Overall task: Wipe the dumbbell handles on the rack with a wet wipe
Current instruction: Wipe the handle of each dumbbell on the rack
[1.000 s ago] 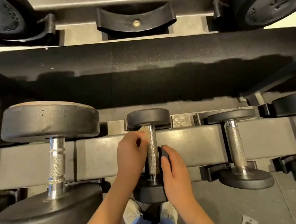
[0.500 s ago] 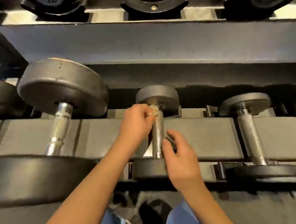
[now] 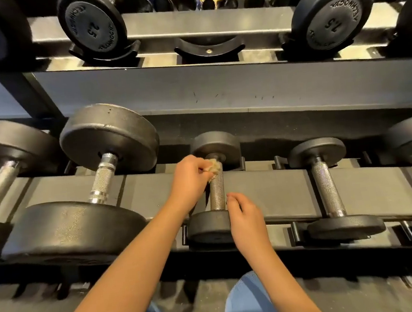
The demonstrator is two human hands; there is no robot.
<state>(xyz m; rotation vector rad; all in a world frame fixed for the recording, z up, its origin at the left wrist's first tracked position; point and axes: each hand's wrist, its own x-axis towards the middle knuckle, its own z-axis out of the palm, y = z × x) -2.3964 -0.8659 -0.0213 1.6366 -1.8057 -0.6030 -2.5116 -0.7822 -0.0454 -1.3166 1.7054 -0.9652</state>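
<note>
Left hand [image 3: 189, 176] pinches a crumpled wipe [image 3: 213, 168] against the far end of the small dumbbell's handle [image 3: 217, 192]. Right hand [image 3: 246, 217], fingers loosely curled, rests beside the handle's near end, gripping nothing.

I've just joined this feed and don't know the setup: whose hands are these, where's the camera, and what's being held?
There is no machine here. These are a person's two bare hands, filmed by one camera worn on their head, looking down at a dumbbell rack. The left hand pinches a crumpled wipe against the far end of the small dumbbell's handle. The right hand holds nothing; its loosely curled fingers lie beside the handle's near end. A bigger dumbbell sits left, another dumbbell right.
</note>
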